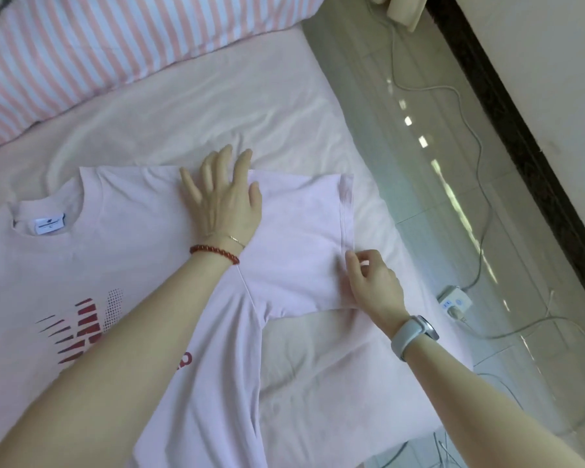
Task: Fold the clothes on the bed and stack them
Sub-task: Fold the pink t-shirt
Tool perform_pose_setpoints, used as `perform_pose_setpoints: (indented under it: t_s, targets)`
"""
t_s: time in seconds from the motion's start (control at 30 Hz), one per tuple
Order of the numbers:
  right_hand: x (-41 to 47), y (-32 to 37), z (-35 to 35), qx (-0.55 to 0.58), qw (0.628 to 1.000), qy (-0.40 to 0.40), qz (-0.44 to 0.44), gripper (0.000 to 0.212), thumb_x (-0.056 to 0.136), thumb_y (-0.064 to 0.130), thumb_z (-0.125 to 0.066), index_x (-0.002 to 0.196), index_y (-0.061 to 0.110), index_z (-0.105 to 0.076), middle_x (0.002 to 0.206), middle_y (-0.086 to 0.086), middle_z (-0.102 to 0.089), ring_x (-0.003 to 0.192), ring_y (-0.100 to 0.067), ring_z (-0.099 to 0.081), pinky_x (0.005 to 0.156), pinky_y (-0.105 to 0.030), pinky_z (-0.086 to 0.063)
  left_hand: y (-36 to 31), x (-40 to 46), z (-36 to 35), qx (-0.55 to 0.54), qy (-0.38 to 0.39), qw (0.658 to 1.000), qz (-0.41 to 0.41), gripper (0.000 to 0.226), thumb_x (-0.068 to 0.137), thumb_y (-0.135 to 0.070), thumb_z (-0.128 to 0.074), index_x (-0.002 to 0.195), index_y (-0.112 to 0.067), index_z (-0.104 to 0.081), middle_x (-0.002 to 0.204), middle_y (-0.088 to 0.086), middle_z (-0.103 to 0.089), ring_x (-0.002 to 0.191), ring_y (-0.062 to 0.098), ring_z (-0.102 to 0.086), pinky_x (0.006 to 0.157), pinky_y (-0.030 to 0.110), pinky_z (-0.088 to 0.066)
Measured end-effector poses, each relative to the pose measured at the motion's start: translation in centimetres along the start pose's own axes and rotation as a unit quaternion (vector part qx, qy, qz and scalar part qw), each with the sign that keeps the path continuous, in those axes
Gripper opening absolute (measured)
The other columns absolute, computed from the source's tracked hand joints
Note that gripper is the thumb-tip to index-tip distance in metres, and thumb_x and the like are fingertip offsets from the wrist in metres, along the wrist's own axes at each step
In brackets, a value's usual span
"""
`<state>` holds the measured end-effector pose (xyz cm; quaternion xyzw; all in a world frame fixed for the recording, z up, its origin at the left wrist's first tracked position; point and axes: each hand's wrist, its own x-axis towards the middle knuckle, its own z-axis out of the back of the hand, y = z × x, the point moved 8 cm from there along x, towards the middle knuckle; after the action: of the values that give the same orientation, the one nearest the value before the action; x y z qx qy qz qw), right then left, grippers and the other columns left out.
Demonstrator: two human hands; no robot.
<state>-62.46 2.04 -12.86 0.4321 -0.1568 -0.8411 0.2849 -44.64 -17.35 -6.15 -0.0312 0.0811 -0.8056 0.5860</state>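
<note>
A pale pink T-shirt [142, 265] with a red print lies spread front-up on the bed, collar with a white label toward the left. Its right sleeve [301, 231] stretches out flat toward the bed's edge. My left hand [222, 201] presses flat on the shoulder with straight fingers. My right hand [372, 282] sits at the sleeve's lower hem corner, with thumb and fingers pinching the fabric there. The shirt's left side runs out of the frame.
A pink-and-white striped pillow [98, 45] lies at the head of the bed [237, 106]. To the right of the bed's edge, the tiled floor holds a power strip [455, 304] and grey cables [480, 163]. A dark skirting strip [520, 130] runs along the wall.
</note>
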Motion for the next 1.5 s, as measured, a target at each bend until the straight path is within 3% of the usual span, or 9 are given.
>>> perform_pose_setpoints:
  t_s: [0.33, 0.47, 0.63, 0.87, 1.0, 1.2, 1.3, 1.4, 1.5]
  targets:
    - [-0.4, 0.6, -1.2, 0.282, 0.958, 0.022, -0.052, 0.02, 0.087, 0.025, -0.062, 0.1, 0.013, -0.052, 0.083, 0.007, -0.053, 0.071, -0.006, -0.051, 0.051, -0.004, -0.039, 0.5, -9.1, -6.9, 0.061, 0.21, 0.976, 0.011, 0.064, 0.092, -0.053, -0.031, 0.146, -0.039, 0.0, 0.156, -0.003, 0.012, 0.143, 0.022, 0.015, 0.108, 0.057, 0.012]
    - [-0.7, 3.0, -1.4, 0.317, 0.943, 0.008, -0.104, 0.031, 0.089, 0.015, -0.053, 0.117, 0.003, -0.053, 0.085, 0.001, -0.055, 0.073, -0.016, -0.054, 0.063, -0.024, -0.048, 1.6, -8.1, -4.2, -0.143, 0.21, 0.967, 0.03, 0.048, 0.094, -0.034, -0.046, 0.141, -0.033, -0.034, 0.155, -0.006, -0.015, 0.144, 0.013, -0.006, 0.114, 0.038, -0.003]
    - [-7.3, 13.1, 0.3, 0.173, 0.959, -0.1, 0.202, 0.036, 0.092, 0.017, -0.045, 0.128, 0.012, -0.047, 0.094, 0.025, -0.054, 0.079, -0.002, -0.052, 0.075, -0.022, -0.041, 9.9, -10.4, 2.7, -0.575, 0.111, 0.755, 0.295, 0.018, 0.096, -0.02, -0.045, 0.096, -0.024, -0.063, 0.098, -0.002, -0.067, 0.092, 0.015, -0.064, 0.08, 0.021, -0.046]
    - [-18.0, 20.9, -15.8, -0.132, 0.847, 0.259, 0.445, 0.053, 0.093, 0.027, -0.049, 0.143, 0.023, -0.031, 0.127, -0.001, -0.051, 0.108, -0.024, -0.055, 0.087, -0.034, -0.043, 23.0, -21.1, 3.4, -0.7, 0.056, 0.511, 0.496, 0.05, 0.094, -0.052, -0.034, 0.112, -0.011, -0.056, 0.109, 0.009, -0.063, 0.096, 0.024, -0.062, 0.076, 0.04, -0.052]
    - [-18.3, 19.5, -17.4, -0.205, 0.844, 0.135, 0.477, 0.044, 0.09, 0.018, -0.052, 0.133, 0.011, -0.048, 0.122, -0.01, -0.056, 0.113, -0.03, -0.052, 0.094, -0.04, -0.041, 23.2, -23.6, 0.5, -0.664, 0.115, 0.527, 0.519, 0.043, 0.094, -0.05, -0.04, 0.117, -0.014, -0.048, 0.11, 0.007, -0.061, 0.103, 0.023, -0.058, 0.084, 0.036, -0.046]
    - [-17.3, 16.1, -18.3, -0.334, 0.802, 0.069, 0.49, 0.054, 0.078, 0.015, -0.062, 0.13, 0.004, -0.052, 0.14, -0.019, -0.044, 0.132, -0.04, -0.035, 0.104, -0.061, -0.029, 21.7, -20.5, 0.1, -0.572, 0.05, 0.673, 0.467, 0.028, 0.089, -0.031, -0.059, 0.069, -0.015, -0.047, 0.067, 0.008, -0.045, 0.064, 0.02, -0.045, 0.058, 0.026, -0.036]
    - [-18.0, 13.9, -18.4, -0.396, 0.757, 0.072, 0.515, 0.057, 0.074, 0.02, -0.07, 0.129, 0.012, -0.056, 0.138, -0.016, -0.048, 0.127, -0.041, -0.043, 0.097, -0.065, -0.035, 22.3, -17.9, 0.5, -0.585, -0.008, 0.657, 0.476, 0.03, 0.087, -0.028, -0.061, 0.065, -0.018, -0.043, 0.074, 0.01, -0.043, 0.073, 0.024, -0.045, 0.071, 0.032, -0.043]
    - [-17.9, 12.4, -17.7, -0.427, 0.734, 0.062, 0.524, 0.063, 0.071, 0.027, -0.074, 0.131, 0.018, -0.054, 0.137, -0.014, -0.049, 0.124, -0.039, -0.047, 0.094, -0.064, -0.037, 23.1, -16.0, 0.4, -0.561, -0.001, 0.672, 0.484, 0.015, 0.085, -0.035, -0.061, 0.081, -0.02, -0.06, 0.091, 0.007, -0.065, 0.092, 0.027, -0.063, 0.087, 0.039, -0.052]
    - [-17.7, 13.5, -17.2, -0.411, 0.74, 0.017, 0.532, 0.056, 0.073, 0.03, -0.071, 0.127, 0.024, -0.057, 0.122, -0.012, -0.06, 0.113, -0.034, -0.056, 0.092, -0.061, -0.04, 23.0, -14.3, 2.1, -0.555, -0.061, 0.71, 0.429, 0.009, 0.088, -0.022, -0.059, 0.093, -0.016, -0.063, 0.075, -0.009, -0.06, 0.074, 0.011, -0.058, 0.063, 0.012, -0.047]
